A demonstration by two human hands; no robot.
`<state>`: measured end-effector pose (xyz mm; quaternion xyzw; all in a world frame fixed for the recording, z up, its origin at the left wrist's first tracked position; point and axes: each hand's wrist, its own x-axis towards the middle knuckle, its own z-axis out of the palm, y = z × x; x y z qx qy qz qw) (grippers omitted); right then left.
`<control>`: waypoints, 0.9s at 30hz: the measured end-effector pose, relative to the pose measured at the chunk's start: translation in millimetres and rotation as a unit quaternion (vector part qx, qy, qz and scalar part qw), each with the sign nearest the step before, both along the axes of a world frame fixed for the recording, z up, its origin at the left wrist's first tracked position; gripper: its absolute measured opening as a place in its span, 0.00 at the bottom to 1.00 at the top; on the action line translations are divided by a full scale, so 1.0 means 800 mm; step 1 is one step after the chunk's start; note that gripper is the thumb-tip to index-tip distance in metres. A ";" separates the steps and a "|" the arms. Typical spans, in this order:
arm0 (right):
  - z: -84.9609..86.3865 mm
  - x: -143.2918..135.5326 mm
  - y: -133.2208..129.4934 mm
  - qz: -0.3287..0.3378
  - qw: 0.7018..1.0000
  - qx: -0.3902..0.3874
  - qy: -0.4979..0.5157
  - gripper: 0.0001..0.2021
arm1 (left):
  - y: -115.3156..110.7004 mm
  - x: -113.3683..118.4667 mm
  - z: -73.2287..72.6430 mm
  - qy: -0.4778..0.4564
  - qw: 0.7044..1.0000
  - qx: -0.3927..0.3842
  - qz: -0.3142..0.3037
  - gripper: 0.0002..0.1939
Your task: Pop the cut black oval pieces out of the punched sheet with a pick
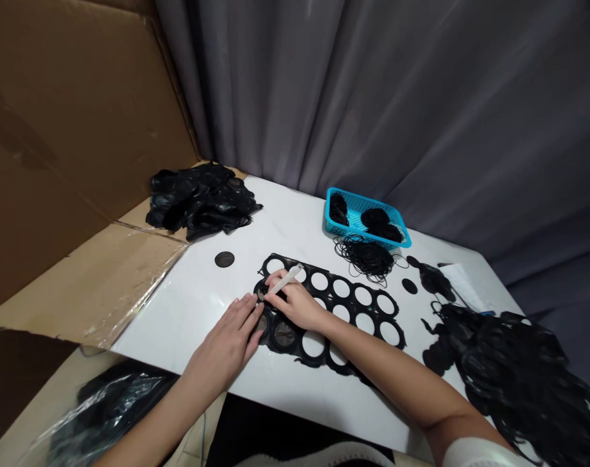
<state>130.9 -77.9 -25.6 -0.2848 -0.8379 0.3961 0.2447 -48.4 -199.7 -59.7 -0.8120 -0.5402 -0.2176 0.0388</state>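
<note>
A black rubber-like sheet (298,340) with rows of round openings lies on the white table. Most openings show white through them, while a few at the left end are filled with dark discs (284,334). My left hand (231,332) lies mostly flat, its fingertips at the sheet's left edge. My right hand (297,303) is closed around a slim white pen-like tool (288,277), whose lower end is at a left-end opening. The fingers partly hide that tip. One loose dark disc (224,259) rests on the table beyond my left hand.
Crumpled black sheets (202,201) are heaped at the back left beside a large cardboard box (81,97). A blue basket (367,238) holds bundles of thin black rings, with more rings (365,256) before it. Black scraps (513,370) pile up at right, near white paper (465,285).
</note>
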 end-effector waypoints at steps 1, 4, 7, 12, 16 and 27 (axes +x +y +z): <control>0.000 0.000 0.000 -0.001 1.000 -0.001 -0.001 0.07 | 0.000 0.000 0.000 -0.001 1.000 0.001 -0.002 0.22; 0.001 0.000 -0.001 -0.001 1.000 -0.004 0.001 0.07 | 0.001 0.000 0.001 0.003 1.000 0.012 -0.006 0.22; 0.000 0.000 0.001 -0.003 1.000 -0.005 0.006 0.07 | 0.002 0.000 0.003 0.005 1.000 0.026 -0.009 0.22; -0.003 0.001 -0.003 0.004 1.000 0.030 -0.002 0.07 | 0.003 0.000 0.003 0.010 0.999 0.038 -0.010 0.22; -0.013 -0.003 -0.020 -0.002 0.993 0.110 -0.038 0.05 | 0.003 0.001 0.000 0.003 0.999 0.033 -0.008 0.22; 0.018 0.049 0.073 -0.301 0.952 0.037 0.049 0.11 | 0.007 -0.002 0.005 0.000 0.999 0.034 -0.003 0.20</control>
